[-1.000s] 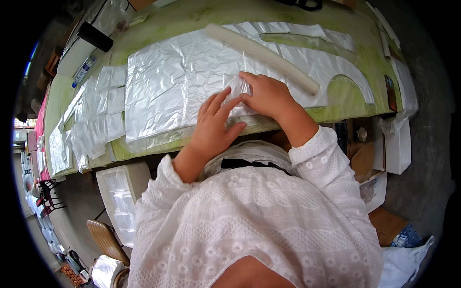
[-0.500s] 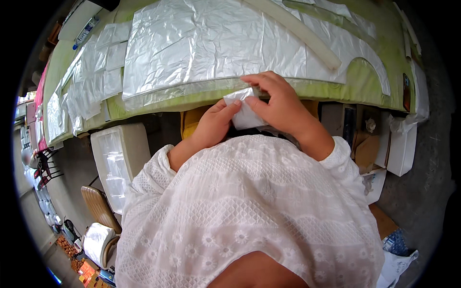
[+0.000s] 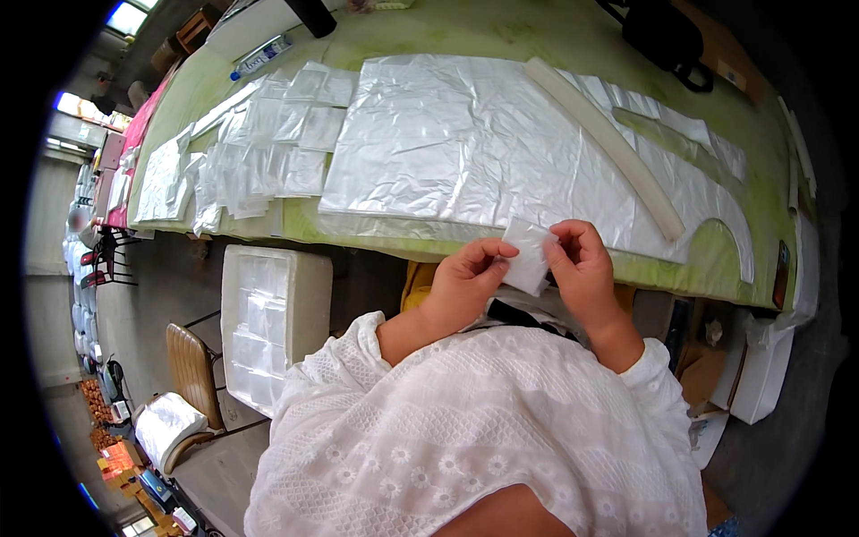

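Observation:
A small folded packet of thin white plastic film [image 3: 528, 254] is held up between my two hands, just in front of the table's near edge. My left hand [image 3: 465, 285] pinches its left side with thumb and forefinger. On the other side, my right hand [image 3: 583, 268] grips the upper right edge between thumb and fingers. Beyond them a large crinkled sheet of white plastic film [image 3: 429, 134] lies flat on the green-covered table [image 3: 501, 27]. Several similar folded packets [image 3: 300, 170] lie overlapped to the left of the sheet.
A long pale curved strip [image 3: 617, 143] lies across the sheet's right part. At the back are a plastic bottle [image 3: 260, 56] and a black bag [image 3: 662, 40]. Below the table's left side stands a white foam box [image 3: 309, 313] with packets inside, near a brown chair [image 3: 192, 376]. A phone [image 3: 780, 273] lies at the right edge.
My view has tilted up and left, showing more of the table's far side. My right fingers have come down from above the packet onto its right edge; my left hand still pinches it.

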Demonstrator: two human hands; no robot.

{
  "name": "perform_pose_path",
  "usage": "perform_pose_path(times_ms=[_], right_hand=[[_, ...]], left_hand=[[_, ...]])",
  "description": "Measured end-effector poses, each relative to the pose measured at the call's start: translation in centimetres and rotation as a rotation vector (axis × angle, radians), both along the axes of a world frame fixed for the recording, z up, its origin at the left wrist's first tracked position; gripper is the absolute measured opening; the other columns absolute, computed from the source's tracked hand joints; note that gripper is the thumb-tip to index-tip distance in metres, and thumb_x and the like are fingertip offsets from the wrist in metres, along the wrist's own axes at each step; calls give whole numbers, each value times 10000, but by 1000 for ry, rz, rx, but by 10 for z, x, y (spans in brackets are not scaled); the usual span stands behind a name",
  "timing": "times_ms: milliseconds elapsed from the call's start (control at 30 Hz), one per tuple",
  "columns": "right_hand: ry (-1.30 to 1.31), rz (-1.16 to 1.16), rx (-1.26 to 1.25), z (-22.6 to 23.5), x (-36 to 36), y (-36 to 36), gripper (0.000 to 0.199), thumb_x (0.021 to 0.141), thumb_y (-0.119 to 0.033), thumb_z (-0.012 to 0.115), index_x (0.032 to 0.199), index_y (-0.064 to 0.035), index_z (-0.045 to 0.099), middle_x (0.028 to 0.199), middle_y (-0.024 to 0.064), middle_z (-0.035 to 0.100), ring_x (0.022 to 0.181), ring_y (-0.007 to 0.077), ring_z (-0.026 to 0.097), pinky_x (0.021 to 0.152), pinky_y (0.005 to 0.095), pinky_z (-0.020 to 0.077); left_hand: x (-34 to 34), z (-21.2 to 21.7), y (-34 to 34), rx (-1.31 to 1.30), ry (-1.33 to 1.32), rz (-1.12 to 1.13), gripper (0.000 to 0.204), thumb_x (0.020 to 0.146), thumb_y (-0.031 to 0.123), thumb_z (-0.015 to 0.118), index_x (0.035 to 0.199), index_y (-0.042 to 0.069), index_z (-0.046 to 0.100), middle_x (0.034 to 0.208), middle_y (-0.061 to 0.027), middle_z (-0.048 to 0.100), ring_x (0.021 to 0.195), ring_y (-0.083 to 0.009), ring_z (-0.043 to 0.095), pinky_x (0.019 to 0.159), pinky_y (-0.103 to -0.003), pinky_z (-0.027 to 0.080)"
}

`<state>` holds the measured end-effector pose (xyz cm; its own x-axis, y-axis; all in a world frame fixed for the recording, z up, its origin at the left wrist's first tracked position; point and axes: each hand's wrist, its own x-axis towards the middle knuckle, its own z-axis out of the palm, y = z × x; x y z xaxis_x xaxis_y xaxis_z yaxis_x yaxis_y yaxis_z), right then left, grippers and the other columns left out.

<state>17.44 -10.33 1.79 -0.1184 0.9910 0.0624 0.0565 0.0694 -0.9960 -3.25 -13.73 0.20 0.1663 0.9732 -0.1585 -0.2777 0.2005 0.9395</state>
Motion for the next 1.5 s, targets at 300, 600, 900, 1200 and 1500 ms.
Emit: perform_pose_path(times_ms=[300, 600, 900, 1200, 1500], right_hand=[[-137, 46, 106, -13, 0, 5, 135, 963, -20, 661, 1096, -21, 637, 949, 33, 637, 809, 100, 583, 745, 256, 504], [-311, 76, 312, -1, -10, 4, 139, 888, 15, 685, 1014, -36, 657, 933, 94, 648, 787, 211, 631, 714, 311, 524], [-260, 57, 288, 3, -4, 3, 160, 866, 20, 684, 1008, -49, 661, 945, 86, 661, 851, 251, 628, 745, 340, 518], [-1193, -372, 496, 33, 107, 42, 417, 781, -103, 737, 1194, -157, 708, 1158, 152, 643, 1090, 361, 604, 933, 444, 499], [-816, -189, 162, 33, 77, -10, 564, 837, -159, 730, 1384, -180, 597, 1124, 167, 585, 974, 361, 627, 869, 429, 547]], left_hand=[[-196, 41, 101, 496, 1141, 549, 365, 914, -16, 559, 1222, 119, 700, 1198, -101, 676, 982, -235, 665, 843, -343, 534], [-251, 14, 113, 660, 1787, 549, 350, 916, 145, 633, 1239, 246, 721, 1414, 69, 602, 1353, -258, 504, 1168, -464, 312], [-273, -10, 132, 808, 1747, 349, 365, 924, 85, 627, 1264, 189, 708, 1395, 29, 653, 1343, -214, 556, 1127, -426, 360], [-266, 8, 115, 546, 1842, 56, 497, 1006, 353, 535, 1468, 171, 564, 1603, -31, 457, 1545, -297, 294, 1230, -616, 84], [-201, 36, 104, 775, 1683, 192, 530, 1008, 400, 561, 1487, 174, 534, 1619, -57, 429, 1566, -339, 235, 1229, -630, 50]])
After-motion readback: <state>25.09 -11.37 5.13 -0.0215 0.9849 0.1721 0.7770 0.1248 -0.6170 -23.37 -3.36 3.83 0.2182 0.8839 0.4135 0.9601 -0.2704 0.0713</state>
